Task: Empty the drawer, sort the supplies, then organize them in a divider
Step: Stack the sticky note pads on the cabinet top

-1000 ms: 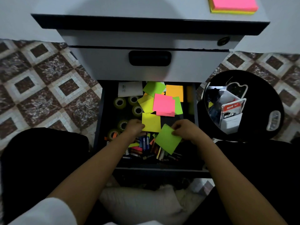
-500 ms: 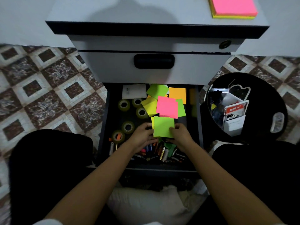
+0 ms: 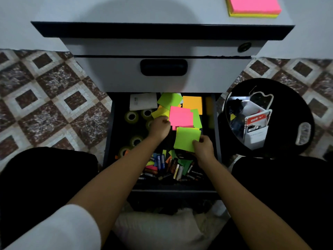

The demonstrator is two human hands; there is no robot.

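The bottom drawer (image 3: 108,141) of a grey cabinet stands pulled out. Loose sticky notes lie at its back: pink (image 3: 181,117), orange (image 3: 192,104), green (image 3: 169,100) and yellow (image 3: 160,112). My right hand (image 3: 203,147) is shut on a small stack of green sticky notes (image 3: 186,138) held above the drawer. My left hand (image 3: 159,128) has its fingers closed at the left edge of the pink note, and whether it grips a note is unclear. Tape rolls (image 3: 131,117) line the left side. Batteries (image 3: 160,161) and paper scraps pile at the front.
A pad of pink and yellow notes (image 3: 254,6) rests on the cabinet top. A round black stool (image 3: 292,98) at the right carries a clear divider box (image 3: 252,121) with small items. A white card (image 3: 143,101) lies at the drawer's back left. Patterned tile floor surrounds the cabinet.
My right hand has shifted right with the green notes. My left hand has let go of them and moved back to the pink note.
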